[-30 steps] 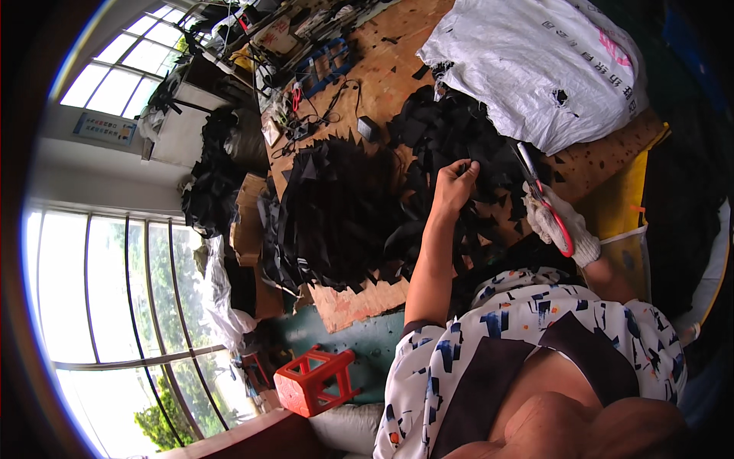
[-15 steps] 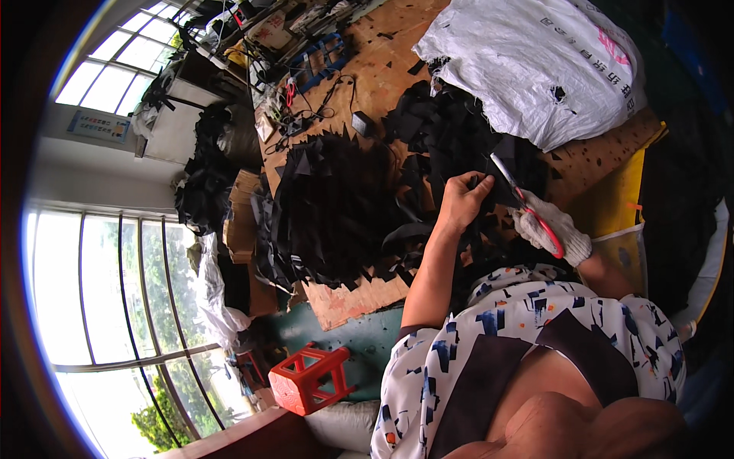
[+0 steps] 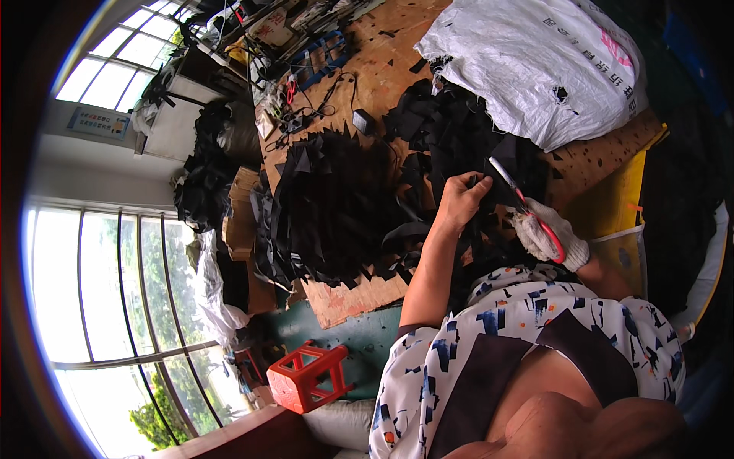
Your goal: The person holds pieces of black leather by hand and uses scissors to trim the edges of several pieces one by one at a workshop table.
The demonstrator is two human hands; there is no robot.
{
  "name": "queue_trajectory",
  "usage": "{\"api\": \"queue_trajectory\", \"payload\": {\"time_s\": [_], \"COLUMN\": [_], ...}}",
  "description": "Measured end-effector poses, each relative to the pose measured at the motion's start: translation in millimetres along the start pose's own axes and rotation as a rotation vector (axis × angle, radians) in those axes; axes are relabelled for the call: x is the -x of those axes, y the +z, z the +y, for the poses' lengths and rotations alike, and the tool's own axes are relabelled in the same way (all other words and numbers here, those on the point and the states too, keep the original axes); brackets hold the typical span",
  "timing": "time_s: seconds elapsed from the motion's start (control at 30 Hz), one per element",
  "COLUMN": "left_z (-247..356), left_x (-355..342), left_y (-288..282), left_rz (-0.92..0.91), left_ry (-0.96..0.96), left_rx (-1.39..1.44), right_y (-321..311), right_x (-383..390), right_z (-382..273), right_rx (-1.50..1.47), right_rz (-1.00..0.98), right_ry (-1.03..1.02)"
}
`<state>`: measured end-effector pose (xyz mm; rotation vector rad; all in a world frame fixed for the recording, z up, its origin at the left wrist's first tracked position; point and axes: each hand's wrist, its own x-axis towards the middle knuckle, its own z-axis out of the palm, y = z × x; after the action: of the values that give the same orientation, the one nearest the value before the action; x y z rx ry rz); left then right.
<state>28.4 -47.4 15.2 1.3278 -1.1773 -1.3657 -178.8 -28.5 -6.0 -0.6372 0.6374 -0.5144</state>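
My bare left hand (image 3: 462, 203) is closed, thumb against fingers, pinching a piece of black fabric (image 3: 498, 191). On my right hand (image 3: 544, 233) is a white knitted glove, and that hand grips a pair of scissors (image 3: 547, 228) with red handles. The blades point up and left, beside the fabric and just right of my left thumb. Whether they are cutting into the cloth I cannot make out, black against black. Around both hands lie loose black fabric pieces (image 3: 451, 126). Left of my left forearm sits a big heap of black cut pieces (image 3: 332, 210).
A white woven sack (image 3: 535, 69) lies at the far right of the wooden table (image 3: 397, 38). Cables, a black adapter (image 3: 363, 121) and a blue rack (image 3: 321, 60) are at the back. A yellow panel (image 3: 619, 199) stands right. A red stool (image 3: 307, 375) lies tipped, lower left.
Both hands keep almost the same place and grip. The scissors' tips have shifted very slightly down and left; the rest of the scene looks unchanged.
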Motion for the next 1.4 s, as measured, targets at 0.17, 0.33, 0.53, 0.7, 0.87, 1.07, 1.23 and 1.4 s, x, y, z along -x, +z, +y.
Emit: {"api": "queue_trajectory", "payload": {"time_s": [0.17, 0.33, 0.53, 0.7, 0.87, 1.07, 1.23, 1.4], "left_z": [-2.7, -17.4, -14.6, 25.1, 45.6, 47.6, 5.1, -36.8], "left_x": [3.6, -1.6, 7.7, 42.2, 78.9, 68.7, 3.4, -25.8], "left_y": [5.7, 6.3, -4.7, -55.8, -94.4, -100.0, -37.3, -10.5], "left_rz": [-0.062, -0.042, 0.036, 0.217, 0.297, 0.359, 0.576, 0.319], "left_ry": [0.03, 0.015, -0.018, 0.189, 0.49, 0.447, 0.151, -0.045], "left_rx": [-0.011, -0.011, 0.04, 0.575, 0.623, 0.512, -0.93, -1.242], "right_y": [13.5, 1.3, -7.0, -11.8, -15.4, -35.1, -20.6, -13.6], "right_x": [4.2, 1.0, -6.6, 0.8, 3.8, -7.6, -3.4, -4.6], "right_z": [-10.2, -11.0, -6.0, -19.6, -19.8, -7.9, -15.0, -17.7], "right_rx": [0.049, -0.142, -0.258, -0.391, -0.177, -0.324, -0.23, -0.233], "right_rz": [0.111, 0.002, -0.013, 0.002, 0.021, -0.053, 0.035, 0.124], "right_ry": [-0.025, 0.135, 0.05, 0.027, -0.097, -0.032, -0.018, 0.103]}}
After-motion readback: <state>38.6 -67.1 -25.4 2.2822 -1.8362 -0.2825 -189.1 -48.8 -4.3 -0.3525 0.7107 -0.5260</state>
